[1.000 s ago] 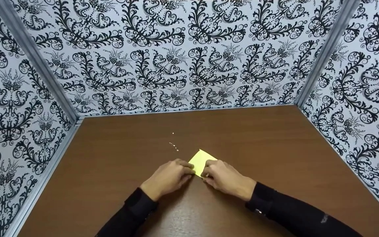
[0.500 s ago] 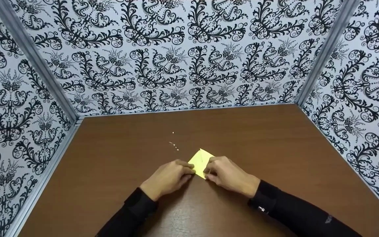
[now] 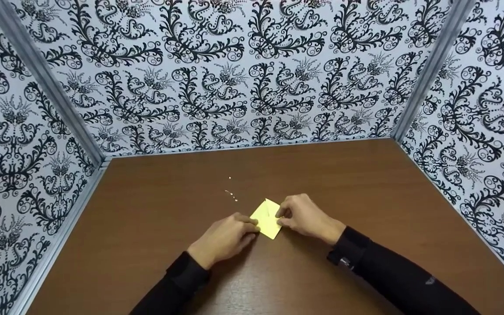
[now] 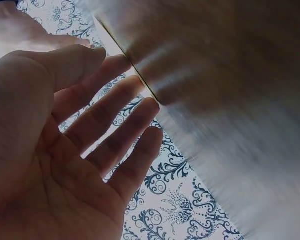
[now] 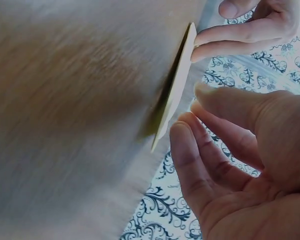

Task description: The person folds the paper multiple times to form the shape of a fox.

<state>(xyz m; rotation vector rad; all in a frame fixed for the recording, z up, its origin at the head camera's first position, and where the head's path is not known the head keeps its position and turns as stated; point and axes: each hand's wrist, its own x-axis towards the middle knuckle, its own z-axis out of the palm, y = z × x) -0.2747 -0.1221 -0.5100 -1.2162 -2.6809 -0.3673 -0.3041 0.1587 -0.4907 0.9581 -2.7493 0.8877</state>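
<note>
A small sheet of yellow paper [image 3: 269, 222], folded into a diamond, lies on the brown table in the head view. Its upper part shows a crease and the edge of a flap. My left hand [image 3: 228, 236] touches its left corner with nearly straight fingers, which the left wrist view shows spread along the paper's edge [image 4: 140, 75]. At the right corner, my right hand [image 3: 308, 218] has its thumb and fingers bent together at the paper. The right wrist view shows the paper [image 5: 177, 87] edge-on, right beside those fingertips [image 5: 182, 132].
Several tiny white scraps [image 3: 232, 194] lie on the table [image 3: 169, 183], beyond the left hand. Patterned walls [image 3: 217, 87] with grey metal corner posts [image 3: 431, 70] enclose the table at the back and both sides.
My right hand has moved from the paper's near corner up and outward to its right corner, uncovering the near corner. My left hand has stayed in place.
</note>
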